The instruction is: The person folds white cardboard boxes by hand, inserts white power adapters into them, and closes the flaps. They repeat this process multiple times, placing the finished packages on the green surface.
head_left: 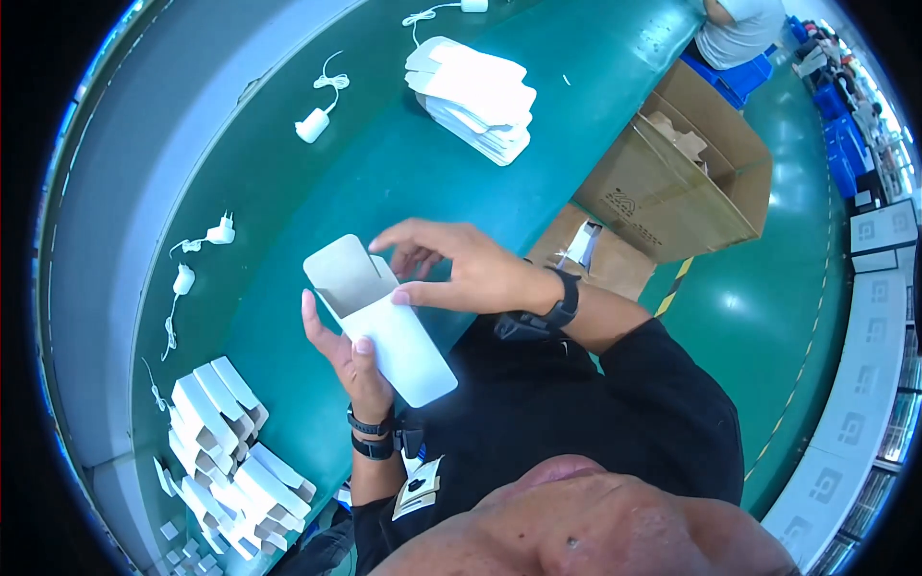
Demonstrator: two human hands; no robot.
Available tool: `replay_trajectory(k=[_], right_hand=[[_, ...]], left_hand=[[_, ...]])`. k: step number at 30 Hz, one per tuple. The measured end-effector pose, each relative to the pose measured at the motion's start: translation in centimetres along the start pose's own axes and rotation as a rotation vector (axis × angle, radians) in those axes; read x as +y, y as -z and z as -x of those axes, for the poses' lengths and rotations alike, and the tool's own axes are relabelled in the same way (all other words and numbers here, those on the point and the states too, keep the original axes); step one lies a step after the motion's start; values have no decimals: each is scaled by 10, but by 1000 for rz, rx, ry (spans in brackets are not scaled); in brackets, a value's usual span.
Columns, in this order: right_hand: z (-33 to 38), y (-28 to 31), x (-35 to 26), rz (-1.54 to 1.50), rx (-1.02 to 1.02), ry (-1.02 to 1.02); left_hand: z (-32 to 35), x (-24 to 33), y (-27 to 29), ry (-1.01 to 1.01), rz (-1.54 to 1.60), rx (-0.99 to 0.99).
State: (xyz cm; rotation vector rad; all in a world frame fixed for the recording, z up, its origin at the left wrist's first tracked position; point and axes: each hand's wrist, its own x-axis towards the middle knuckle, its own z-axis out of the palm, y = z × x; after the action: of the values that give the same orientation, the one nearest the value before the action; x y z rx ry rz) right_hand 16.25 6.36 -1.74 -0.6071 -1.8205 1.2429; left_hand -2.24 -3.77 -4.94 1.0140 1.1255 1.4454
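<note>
Here's the white box (408, 355), mouth open, held up in front of me by the near edge of the bench (336, 197). My left hand (360, 374) grips it, thumb on the front, fingers along the side; too hard a squeeze could bow the card. My right hand (473, 271): thumb on the rim, fingers curled by the side flap (385, 273), pinching or not, I can't tell. A skewed push might crease it.

Your left forearm (377, 482) rises near-vertical; left hand (348, 363) upright in a supporting grip, thumb (362, 348) raised, a finger (309, 309) extended apart from it. Your right forearm (607, 315) angles in from the right; right hand (461, 271) back-up, fingers (405, 240) bent, thumb pointing left, apart from the fingertips.
</note>
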Motion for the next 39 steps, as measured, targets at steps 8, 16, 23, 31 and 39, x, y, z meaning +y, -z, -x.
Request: replay_trajectory(k=[8, 16, 23, 31, 39], right_hand=[[13, -18, 38, -278, -10, -100], [11, -6, 12, -61, 73, 186], [10, 12, 16, -226, 57, 17], [6, 18, 15, -432, -103, -204], [3, -4, 14, -267, -138, -112]], left_hand=[[-2, -24, 13, -43, 2, -97], [-3, -15, -7, -67, 6, -36], [-13, -3, -10, -175, -189, -126], [-4, -7, -25, -217, 3, -211], [-7, -7, 9, -231, -123, -201]])
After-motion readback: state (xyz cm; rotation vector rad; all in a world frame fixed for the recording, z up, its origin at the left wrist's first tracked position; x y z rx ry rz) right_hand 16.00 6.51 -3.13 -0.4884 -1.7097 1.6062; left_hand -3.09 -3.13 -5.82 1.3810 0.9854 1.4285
